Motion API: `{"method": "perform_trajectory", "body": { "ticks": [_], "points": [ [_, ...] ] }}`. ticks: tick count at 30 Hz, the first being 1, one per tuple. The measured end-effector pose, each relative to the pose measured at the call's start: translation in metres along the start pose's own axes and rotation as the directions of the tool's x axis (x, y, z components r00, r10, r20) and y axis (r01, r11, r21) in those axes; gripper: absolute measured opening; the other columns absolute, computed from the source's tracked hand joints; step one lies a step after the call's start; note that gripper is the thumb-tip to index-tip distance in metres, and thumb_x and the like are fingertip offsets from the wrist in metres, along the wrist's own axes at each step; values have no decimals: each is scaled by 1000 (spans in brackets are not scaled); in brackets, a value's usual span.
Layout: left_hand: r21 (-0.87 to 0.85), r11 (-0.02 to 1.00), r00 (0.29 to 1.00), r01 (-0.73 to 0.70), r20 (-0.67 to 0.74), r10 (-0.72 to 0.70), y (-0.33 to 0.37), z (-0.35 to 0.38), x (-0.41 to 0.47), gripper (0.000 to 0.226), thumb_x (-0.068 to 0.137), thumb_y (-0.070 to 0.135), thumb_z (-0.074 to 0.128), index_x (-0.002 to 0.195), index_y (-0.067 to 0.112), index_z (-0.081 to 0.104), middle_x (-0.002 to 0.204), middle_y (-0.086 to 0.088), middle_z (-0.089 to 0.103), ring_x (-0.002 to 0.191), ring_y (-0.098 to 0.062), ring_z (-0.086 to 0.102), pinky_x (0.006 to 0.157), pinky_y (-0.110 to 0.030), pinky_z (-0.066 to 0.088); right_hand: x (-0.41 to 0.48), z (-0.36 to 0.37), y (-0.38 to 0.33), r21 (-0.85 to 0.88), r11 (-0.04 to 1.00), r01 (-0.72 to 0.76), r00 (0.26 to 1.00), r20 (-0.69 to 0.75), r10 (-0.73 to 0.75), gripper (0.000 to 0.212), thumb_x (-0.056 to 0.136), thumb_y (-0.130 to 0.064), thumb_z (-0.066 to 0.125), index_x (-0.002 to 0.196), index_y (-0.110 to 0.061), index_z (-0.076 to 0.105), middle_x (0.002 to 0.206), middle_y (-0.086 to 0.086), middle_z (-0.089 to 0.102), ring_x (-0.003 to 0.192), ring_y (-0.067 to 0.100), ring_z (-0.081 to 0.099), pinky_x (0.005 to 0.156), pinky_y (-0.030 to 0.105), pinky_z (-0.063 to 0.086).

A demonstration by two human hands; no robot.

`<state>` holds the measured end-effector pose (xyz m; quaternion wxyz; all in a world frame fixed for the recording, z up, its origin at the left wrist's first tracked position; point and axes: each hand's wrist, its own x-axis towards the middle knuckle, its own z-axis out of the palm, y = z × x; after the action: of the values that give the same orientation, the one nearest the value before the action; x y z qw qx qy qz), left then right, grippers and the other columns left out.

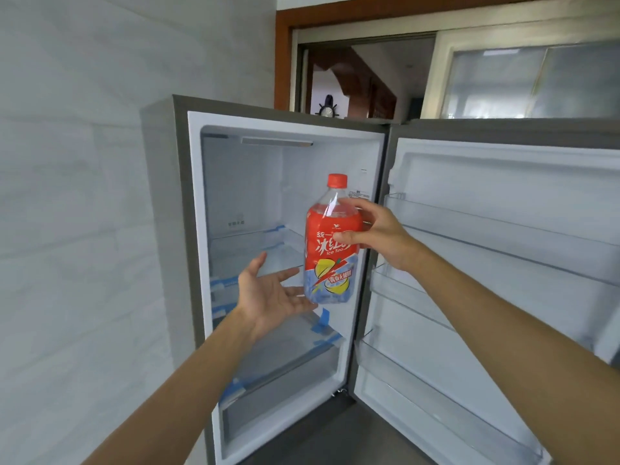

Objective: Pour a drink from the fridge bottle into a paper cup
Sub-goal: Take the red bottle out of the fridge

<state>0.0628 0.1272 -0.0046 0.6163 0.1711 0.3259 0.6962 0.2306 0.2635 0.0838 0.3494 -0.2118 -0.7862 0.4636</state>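
Retrieval step: your right hand point(379, 234) grips the red-capped clear plastic iced-tea bottle point(327, 263) at frame centre, left hand point(271, 293) open-fingered beneath. Next, carry it to a paper cup, unseen here.

Extends both bare forearms forward and upward from the lower corners, converging toward the middle. Holds left hand point(271, 293) palm up with fingers straight and spread, thumb lifted, fingertips just beside the bottom of the bottle point(330, 263); contact unclear. Curls right hand point(375, 233) round the bottle's upper part, thumb across the front, fingers behind.
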Motion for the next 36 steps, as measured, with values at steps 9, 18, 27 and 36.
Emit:
{"method": "perform_trajectory", "body": {
  "ticks": [9, 18, 27, 36],
  "points": [
    [61, 992, 986, 108, 117, -115, -65, 49, -8, 83, 91, 63, 43, 149, 3, 34, 142, -36, 44, 121, -57, 53, 105, -67, 40, -87, -60, -7, -33, 999, -25, 989, -148, 20, 62, 70, -16, 87, 125, -28, 60, 115, -5, 70, 101, 15, 69, 72, 30, 60],
    [125, 967, 950, 221, 199, -243, -149, 110, -48, 81, 92, 62, 42, 148, 3, 36, 139, -35, 47, 121, -57, 53, 107, -66, 38, -209, -121, -28, -73, 993, -90, 956, -286, 66, 59, 72, -14, 86, 122, -30, 59, 113, -6, 69, 100, 13, 68, 68, 24, 59],
    [207, 912, 871, 353, 284, -401, -246, 173, -103, 81, 91, 60, 46, 148, 4, 36, 143, -34, 45, 120, -55, 55, 105, -66, 40, -354, -167, -59, -120, 978, -169, 898, -428, 103, 77, 62, -25, 88, 132, -22, 57, 119, -3, 68, 107, 15, 68, 87, 39, 59],
    [324, 826, 720, 461, 407, -562, -346, 255, -144, 77, 93, 59, 44, 143, 1, 40, 128, -35, 58, 117, -53, 59, 103, -64, 43, -488, -223, -92, -148, 941, -303, 761, -632, 145, 58, 74, -12, 85, 121, -31, 58, 110, -10, 68, 95, 4, 70, 68, 21, 57]
  ]
}}
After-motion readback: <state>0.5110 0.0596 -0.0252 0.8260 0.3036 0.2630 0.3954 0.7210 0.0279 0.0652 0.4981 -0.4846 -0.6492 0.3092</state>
